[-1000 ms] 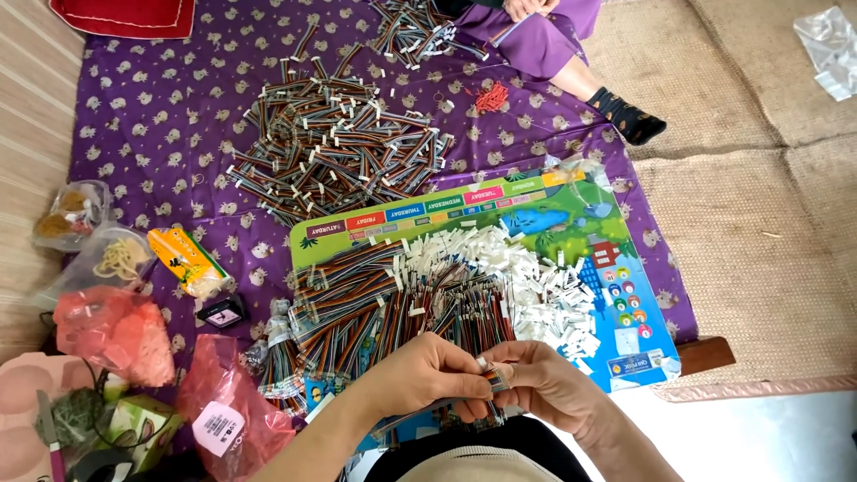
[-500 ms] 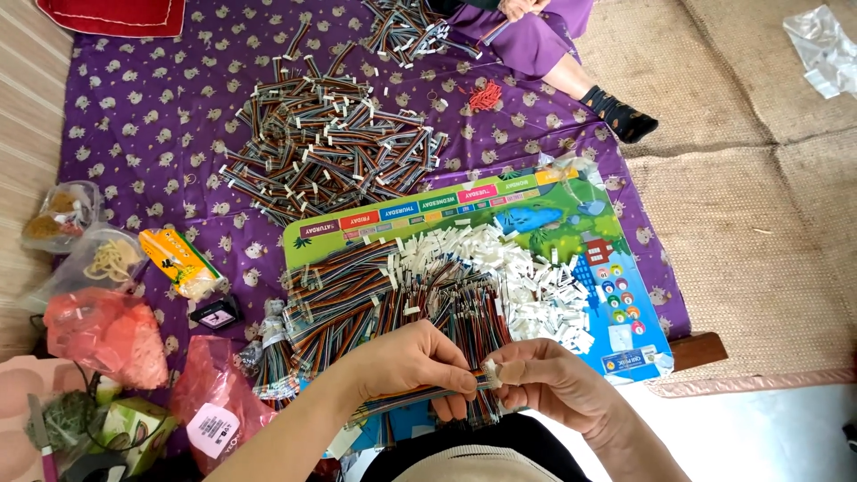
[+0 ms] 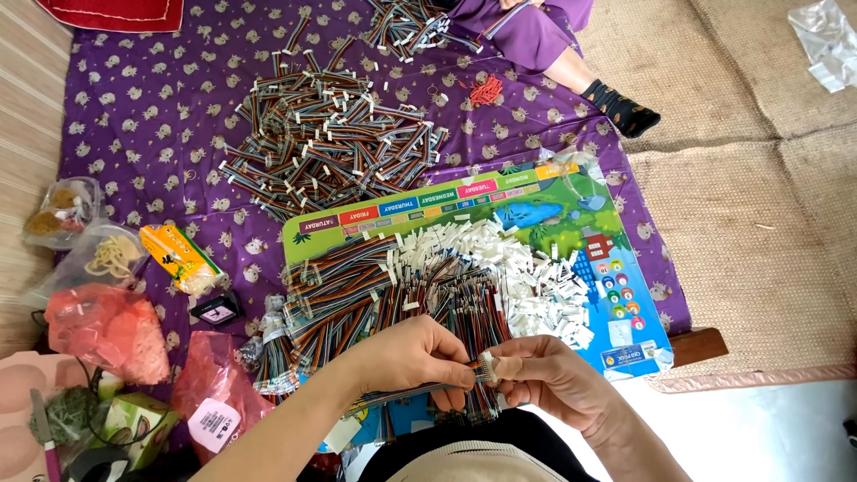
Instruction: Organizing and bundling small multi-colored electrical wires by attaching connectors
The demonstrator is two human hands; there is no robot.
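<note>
Fingers (image 3: 460,373) of the left hand (image 3: 415,353) pinch the end of a multicoloured ribbon cable (image 3: 420,388), while fingers (image 3: 513,368) of the right hand (image 3: 558,384) are closed on a small white connector (image 3: 487,361) at that cable's tip; the two hands meet at the lower middle of the frame.

Beneath everything lies a purple patterned cloth (image 3: 143,116), spread over a tan woven mat (image 3: 741,196) that fills the right side. On the cloth, at centre, a colourful printed board (image 3: 625,268) carries a heap of ribbon cables (image 3: 357,286) and, beside them, a pile of white connectors (image 3: 527,268). Above it, in the upper middle, sits a larger loose heap of cables (image 3: 330,143). Another person's purple sleeve (image 3: 536,31) and dark-socked foot (image 3: 620,105) show at the upper right. At lower left lie red plastic bags (image 3: 107,330) and a yellow packet (image 3: 178,254).
</note>
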